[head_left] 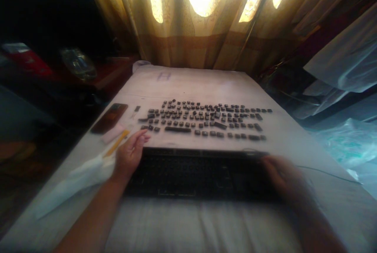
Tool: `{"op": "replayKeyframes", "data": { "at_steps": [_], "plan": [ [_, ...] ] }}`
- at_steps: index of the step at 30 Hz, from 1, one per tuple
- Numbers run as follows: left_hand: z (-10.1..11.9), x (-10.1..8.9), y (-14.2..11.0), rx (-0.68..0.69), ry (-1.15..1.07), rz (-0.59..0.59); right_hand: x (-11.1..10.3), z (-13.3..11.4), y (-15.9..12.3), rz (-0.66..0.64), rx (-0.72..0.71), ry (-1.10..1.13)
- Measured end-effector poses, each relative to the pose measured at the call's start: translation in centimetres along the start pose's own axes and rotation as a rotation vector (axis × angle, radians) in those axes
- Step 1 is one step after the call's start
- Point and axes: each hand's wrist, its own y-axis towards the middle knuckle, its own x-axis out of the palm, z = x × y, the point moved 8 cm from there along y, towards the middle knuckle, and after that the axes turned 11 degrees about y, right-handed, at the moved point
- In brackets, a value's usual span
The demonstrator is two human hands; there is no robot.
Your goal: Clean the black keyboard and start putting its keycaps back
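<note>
A black keyboard [188, 174] with its keys taken off lies lengthwise near the front of the table. My left hand [131, 151] is at its left end, palm against the edge, with the fingers curled together past the back corner. At the opposite end, my right hand [281, 174] grips the right edge; motion blurs its fingers. Behind the keyboard, loose black keycaps [203, 117] are spread in rows. Among them is a long space bar key [178, 129], just right of my left fingertips.
Left of the keycaps lie a dark phone [110, 118], a pinkish block [112, 133], a yellow-handled tool [117, 143] and a white cloth [79, 178]. A thin cable [326, 172] runs off right. Curtains [188, 37] hang behind the white-covered table [206, 82].
</note>
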Motion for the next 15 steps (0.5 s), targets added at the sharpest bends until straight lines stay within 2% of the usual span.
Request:
{"op": "replayKeyframes", "data": {
  "at_steps": [4, 15],
  "plan": [
    [0.1, -0.1, 0.0, -0.002, 0.012, -0.007, -0.7, -0.7, 0.1, 0.053, 0.02, -0.002],
    [-0.1, -0.2, 0.1, 0.006, 0.013, -0.006, -0.7, -1.5, 0.3, 0.053, 0.031, 0.012]
  ]
}}
